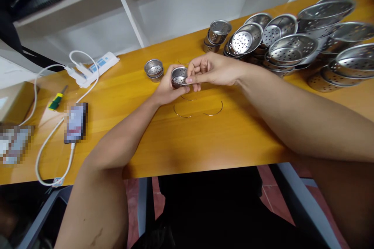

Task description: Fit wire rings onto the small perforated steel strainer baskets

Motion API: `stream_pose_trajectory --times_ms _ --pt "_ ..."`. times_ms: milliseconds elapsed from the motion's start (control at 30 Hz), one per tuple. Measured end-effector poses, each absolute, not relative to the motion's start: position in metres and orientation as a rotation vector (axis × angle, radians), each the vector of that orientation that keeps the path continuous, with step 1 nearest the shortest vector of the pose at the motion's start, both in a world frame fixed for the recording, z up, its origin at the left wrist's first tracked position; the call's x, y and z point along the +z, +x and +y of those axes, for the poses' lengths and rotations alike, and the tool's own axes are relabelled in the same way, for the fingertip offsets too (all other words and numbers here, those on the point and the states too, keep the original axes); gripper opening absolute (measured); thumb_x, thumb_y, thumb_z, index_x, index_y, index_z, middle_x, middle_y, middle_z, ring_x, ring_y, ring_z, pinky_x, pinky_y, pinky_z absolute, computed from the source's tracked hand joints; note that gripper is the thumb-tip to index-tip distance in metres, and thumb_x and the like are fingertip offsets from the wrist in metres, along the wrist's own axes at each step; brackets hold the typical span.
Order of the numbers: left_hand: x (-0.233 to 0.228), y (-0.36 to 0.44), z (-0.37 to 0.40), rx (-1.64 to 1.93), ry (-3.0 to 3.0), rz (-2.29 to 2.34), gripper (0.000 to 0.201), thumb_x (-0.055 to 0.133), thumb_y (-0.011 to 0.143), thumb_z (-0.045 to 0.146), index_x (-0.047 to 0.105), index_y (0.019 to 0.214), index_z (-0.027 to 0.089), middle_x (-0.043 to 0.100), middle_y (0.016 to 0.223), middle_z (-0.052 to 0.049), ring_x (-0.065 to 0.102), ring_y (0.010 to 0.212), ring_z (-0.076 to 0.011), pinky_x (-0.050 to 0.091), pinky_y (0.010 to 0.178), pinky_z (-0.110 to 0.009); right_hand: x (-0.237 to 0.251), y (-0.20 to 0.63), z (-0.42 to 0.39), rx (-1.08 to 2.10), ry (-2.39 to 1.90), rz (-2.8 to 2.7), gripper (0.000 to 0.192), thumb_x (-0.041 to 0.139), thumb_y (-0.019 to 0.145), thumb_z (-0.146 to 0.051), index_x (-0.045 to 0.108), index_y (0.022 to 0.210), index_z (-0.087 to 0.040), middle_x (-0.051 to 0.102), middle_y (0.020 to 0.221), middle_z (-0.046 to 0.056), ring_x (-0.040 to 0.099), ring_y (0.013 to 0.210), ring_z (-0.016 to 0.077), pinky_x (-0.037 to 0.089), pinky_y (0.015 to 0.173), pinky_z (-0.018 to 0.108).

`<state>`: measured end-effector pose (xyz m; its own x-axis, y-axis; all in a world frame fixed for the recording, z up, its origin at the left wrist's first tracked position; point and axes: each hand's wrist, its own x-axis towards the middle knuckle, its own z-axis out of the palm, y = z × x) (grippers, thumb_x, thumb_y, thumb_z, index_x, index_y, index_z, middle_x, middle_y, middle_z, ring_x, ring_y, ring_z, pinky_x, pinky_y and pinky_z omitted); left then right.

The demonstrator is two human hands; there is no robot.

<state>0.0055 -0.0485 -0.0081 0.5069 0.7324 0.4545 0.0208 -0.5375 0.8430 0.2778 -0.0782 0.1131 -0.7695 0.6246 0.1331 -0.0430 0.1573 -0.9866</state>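
One long orange-yellow wooden surface (pixel 222 140) carries everything. Far right: big heap of perforated stainless-steel strainer baskets (pixel 295 46), piled w/ rims overlapping. Left: white power strip (pixel 96 66) w/ white cable looping toward the near edge, a pixelated dark phone (pixel 76 122) beside it, a green-yellow screwdriver (pixel 57 99) nearby. Centre: left hand (pixel 166 91) cups a small perforated steel strainer cup (pixel 179 76) from below/behind; right hand (pixel 212 71) pinches its rim, thumb & fingers closed on it. Cup is held just above the surface. Another small steel strainer cup (pixel 154 69) sits just left of it. Thin curved wire pieces (pixel 198 111) lie near side of the hands.
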Motion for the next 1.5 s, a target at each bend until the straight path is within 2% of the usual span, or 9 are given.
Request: stream_pose_trajectory --times_ms 400,533,633,733,800,967,1133,1333,1500 --pt "-0.001 0.006 -0.051 1.113 1.929 0.636 0.102 0.109 0.085 0.083 0.067 0.161 0.030 0.081 0.146 -0.011 0.084 0.131 -0.0329 0.071 0.121 -0.058 0.110 0.280 -0.077 1.647 -0.559 -1.911 0.058 0.117 0.093 -0.070 0.083 0.098 -0.023 0.088 0.085 0.004 0.082 0.072 0.0162 0.071 0.072 0.028" --pt "-0.002 0.009 -0.054 1.076 1.945 0.655 0.106 0.108 0.084 0.089 0.065 0.161 0.031 0.082 0.137 -0.009 0.085 0.128 -0.0332 0.070 0.122 -0.060 0.108 0.282 -0.075 1.641 -0.602 -1.986 0.059 0.116 0.093 -0.072 0.084 0.099 -0.021 0.086 0.085 0.005 0.081 0.075 0.0181 0.069 0.072 0.031" --pt "-0.003 0.009 -0.052 1.083 1.944 0.687 0.108 0.105 0.084 0.092 0.063 0.162 0.031 0.079 0.140 -0.010 0.082 0.134 -0.0354 0.066 0.127 -0.063 0.103 0.282 -0.072 1.555 -0.632 -1.976 0.058 0.116 0.093 -0.069 0.084 0.111 -0.024 0.086 0.090 0.003 0.077 0.077 0.0182 0.066 0.072 0.032" --pt "-0.003 0.008 -0.048 1.131 1.922 0.741 0.110 0.104 0.083 0.094 0.059 0.163 0.032 0.074 0.150 -0.012 0.078 0.141 -0.0372 0.063 0.131 -0.065 0.098 0.279 -0.072 1.305 -0.699 -1.919 0.057 0.116 0.095 -0.062 0.082 0.127 -0.028 0.087 0.107 0.001 0.071 0.083 0.0179 0.062 0.075 0.032" --pt "-0.001 0.009 -0.047 1.149 1.904 0.769 0.109 0.102 0.085 0.094 0.057 0.165 0.034 0.071 0.154 -0.012 0.076 0.147 -0.0381 0.062 0.133 -0.065 0.098 0.277 -0.075 1.122 -0.771 -1.909 0.056 0.116 0.095 -0.061 0.084 0.129 -0.029 0.086 0.115 0.003 0.069 0.088 0.0207 0.062 0.079 0.035" --pt "0.001 0.011 -0.047 1.201 1.896 0.786 0.099 0.097 0.096 0.087 0.054 0.170 0.037 0.068 0.159 -0.012 0.070 0.159 -0.0395 0.059 0.140 -0.068 0.103 0.272 -0.083 0.854 -0.855 -1.967 0.050 0.110 0.095 -0.073 0.093 0.116 -0.031 0.082 0.121 0.014 0.075 0.118 0.0376 0.069 0.099 0.049" --pt "-0.007 0.008 -0.044 1.238 1.920 0.739 0.100 0.098 0.098 0.083 0.053 0.174 0.036 0.068 0.163 -0.015 0.071 0.159 -0.0409 0.060 0.141 -0.074 0.097 0.271 -0.083 0.819 -0.825 -2.113 0.049 0.098 0.106 -0.077 0.097 0.120 -0.030 0.082 0.129 0.014 0.075 0.115 0.0350 0.065 0.111 0.051" --pt "-0.010 0.009 -0.040 1.176 2.010 0.736 0.106 0.096 0.098 0.084 0.051 0.180 0.034 0.065 0.167 -0.016 0.068 0.164 -0.0424 0.058 0.142 -0.071 0.093 0.274 -0.081 0.810 -0.814 -2.131 0.051 0.104 0.099 -0.074 0.093 0.122 -0.030 0.081 0.127 0.015 0.074 0.124 0.0405 0.064 0.116 0.056" --pt "-0.005 0.006 -0.042 1.146 2.081 0.843 0.102 0.107 0.091 0.076 0.062 0.170 0.028 0.069 0.165 -0.018 0.065 0.167 -0.0462 0.050 0.151 -0.070 0.095 0.274 -0.083 0.856 -0.835 -2.082 0.047 0.106 0.098 -0.072 0.090 0.119 -0.033 0.080 0.127 0.015 0.072 0.130 0.0428 0.065 0.114 0.055"
